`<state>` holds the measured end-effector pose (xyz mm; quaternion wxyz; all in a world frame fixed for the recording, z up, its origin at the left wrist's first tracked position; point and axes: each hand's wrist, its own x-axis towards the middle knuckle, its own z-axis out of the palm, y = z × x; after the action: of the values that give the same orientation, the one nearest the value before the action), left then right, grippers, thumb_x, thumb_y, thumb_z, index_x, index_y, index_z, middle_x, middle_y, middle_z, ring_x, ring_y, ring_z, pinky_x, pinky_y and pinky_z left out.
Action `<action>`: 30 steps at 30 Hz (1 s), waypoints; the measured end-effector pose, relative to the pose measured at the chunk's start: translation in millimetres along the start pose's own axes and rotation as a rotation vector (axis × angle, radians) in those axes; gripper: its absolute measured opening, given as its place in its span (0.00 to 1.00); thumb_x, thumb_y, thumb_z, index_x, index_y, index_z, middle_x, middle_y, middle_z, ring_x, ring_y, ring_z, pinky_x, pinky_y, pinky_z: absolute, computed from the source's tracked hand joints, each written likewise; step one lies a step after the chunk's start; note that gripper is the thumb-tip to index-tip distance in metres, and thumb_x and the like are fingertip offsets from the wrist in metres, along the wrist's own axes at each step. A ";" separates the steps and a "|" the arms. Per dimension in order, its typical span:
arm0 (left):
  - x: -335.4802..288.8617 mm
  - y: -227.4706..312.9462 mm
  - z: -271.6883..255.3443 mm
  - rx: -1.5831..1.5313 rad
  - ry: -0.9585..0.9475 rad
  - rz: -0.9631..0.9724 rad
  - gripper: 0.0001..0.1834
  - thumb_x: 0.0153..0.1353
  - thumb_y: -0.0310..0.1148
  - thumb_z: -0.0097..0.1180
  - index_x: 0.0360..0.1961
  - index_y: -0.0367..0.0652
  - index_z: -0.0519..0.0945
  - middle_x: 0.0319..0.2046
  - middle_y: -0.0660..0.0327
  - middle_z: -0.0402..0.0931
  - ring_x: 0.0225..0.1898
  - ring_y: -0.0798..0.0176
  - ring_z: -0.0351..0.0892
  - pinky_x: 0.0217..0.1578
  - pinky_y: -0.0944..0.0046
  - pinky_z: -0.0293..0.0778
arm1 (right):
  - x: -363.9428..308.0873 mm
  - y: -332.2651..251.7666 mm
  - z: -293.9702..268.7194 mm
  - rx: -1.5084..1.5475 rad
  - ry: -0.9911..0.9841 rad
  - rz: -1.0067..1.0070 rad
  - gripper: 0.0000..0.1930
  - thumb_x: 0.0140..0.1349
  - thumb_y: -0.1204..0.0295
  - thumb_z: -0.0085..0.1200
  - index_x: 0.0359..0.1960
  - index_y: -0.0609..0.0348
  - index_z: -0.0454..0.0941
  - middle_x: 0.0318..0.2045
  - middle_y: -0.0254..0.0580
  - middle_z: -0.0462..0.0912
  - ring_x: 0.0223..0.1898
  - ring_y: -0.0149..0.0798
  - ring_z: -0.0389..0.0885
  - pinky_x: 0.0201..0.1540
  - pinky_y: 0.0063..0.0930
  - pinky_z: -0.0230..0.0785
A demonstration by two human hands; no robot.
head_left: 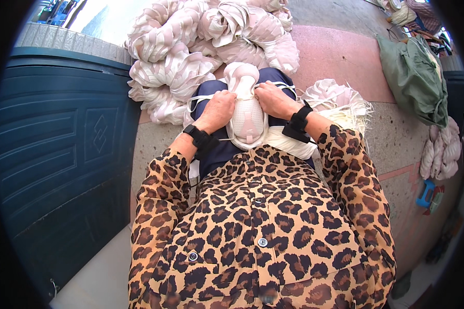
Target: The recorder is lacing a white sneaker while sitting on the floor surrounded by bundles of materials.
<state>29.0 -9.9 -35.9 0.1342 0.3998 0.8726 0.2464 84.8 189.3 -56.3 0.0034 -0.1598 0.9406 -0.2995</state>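
Observation:
A pale pink and white shoe upper [248,121] rests on my lap, its mesh toe pointing toward me and its tongue [242,74] at the far end. My left hand [220,109] is closed in a pinch at the left edge of the lacing. On the opposite edge, my right hand [276,100] pinches in the same way. White shoelace [202,97] loops out past the left fingers, and another length of it shows beyond the right ones. The fingertips partly hide the eyelets. Off-white strips [291,143] lie across my right thigh.
Large coiled bundles of pink and white uppers [167,77] are heaped beyond my knees. More uppers [332,98] and loose cream laces [358,116] lie at the right. A dark blue panelled door [62,139] stands at the left. Farther right sits a green sack [415,77].

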 end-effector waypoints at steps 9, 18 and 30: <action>0.2 -9.3 1.8 -0.233 0.117 -0.052 0.09 0.52 0.27 0.51 0.32 0.32 0.77 0.29 0.49 0.76 0.31 0.53 0.76 0.34 0.62 0.70 | -4.8 -12.2 -15.1 -0.276 0.046 -0.238 0.05 0.47 0.74 0.48 0.25 0.61 0.75 0.25 0.40 0.76 0.34 0.41 0.75 0.39 0.30 0.67; 6.8 -8.8 -4.6 -0.348 0.062 -0.069 0.10 0.54 0.28 0.51 0.33 0.31 0.77 0.26 0.53 0.77 0.27 0.66 0.75 0.29 0.68 0.70 | 10.6 -17.7 -14.8 -0.724 -0.161 -0.330 0.05 0.48 0.70 0.48 0.22 0.53 0.76 0.28 0.34 0.75 0.37 0.33 0.72 0.37 0.26 0.62; 3.8 -11.9 -1.4 -0.578 0.066 -0.135 0.12 0.53 0.30 0.50 0.34 0.33 0.78 0.28 0.49 0.78 0.30 0.57 0.78 0.33 0.65 0.72 | 5.8 -81.5 -41.0 0.411 0.056 0.046 0.06 0.56 0.72 0.46 0.30 0.63 0.67 0.24 0.55 0.74 0.32 0.52 0.76 0.36 0.41 0.67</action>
<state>18.4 -14.1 -41.3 0.2300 0.2777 0.7948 0.4882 99.5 147.9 23.8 0.0168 -0.1258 0.8629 -0.4892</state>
